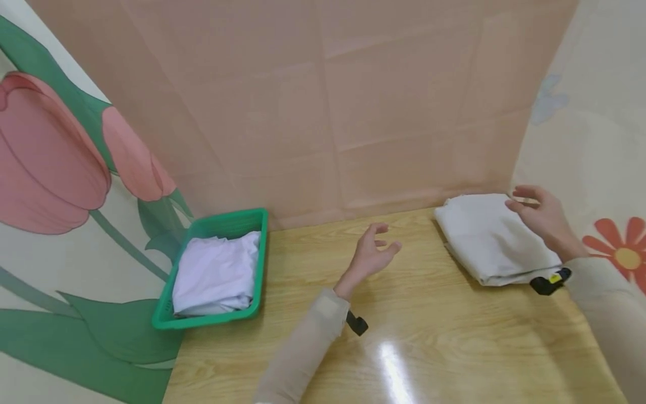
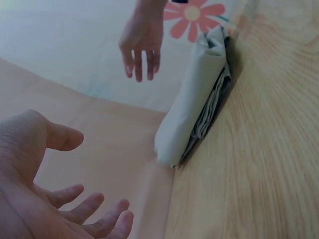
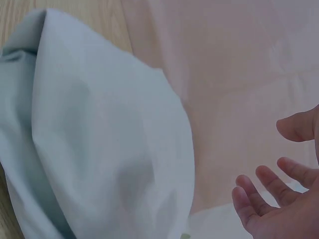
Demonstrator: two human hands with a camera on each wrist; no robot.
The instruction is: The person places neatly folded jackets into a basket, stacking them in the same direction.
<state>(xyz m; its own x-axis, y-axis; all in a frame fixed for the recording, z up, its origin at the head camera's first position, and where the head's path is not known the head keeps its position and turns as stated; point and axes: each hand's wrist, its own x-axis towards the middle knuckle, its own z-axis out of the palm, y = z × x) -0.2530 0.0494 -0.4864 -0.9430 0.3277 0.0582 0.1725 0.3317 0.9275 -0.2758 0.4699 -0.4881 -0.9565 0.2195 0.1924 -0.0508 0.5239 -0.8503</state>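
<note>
A folded pale grey-white cloth lies at the right of the table against the back, its layered edge showing in the left wrist view. Over its right side hovers my right hand, fingers relaxed and holding nothing; the right wrist view has the hand apart from the cloth. My left hand hangs above the middle of the table, fingers loosely bent, nothing in it. To its left, a green plastic basket holds a folded white cloth.
The wooden table carries the basket at its left and the grey-white cloth at its right. A pinkish-brown sheet hangs behind it. Walls with painted flowers, among them a red flower, flank both sides.
</note>
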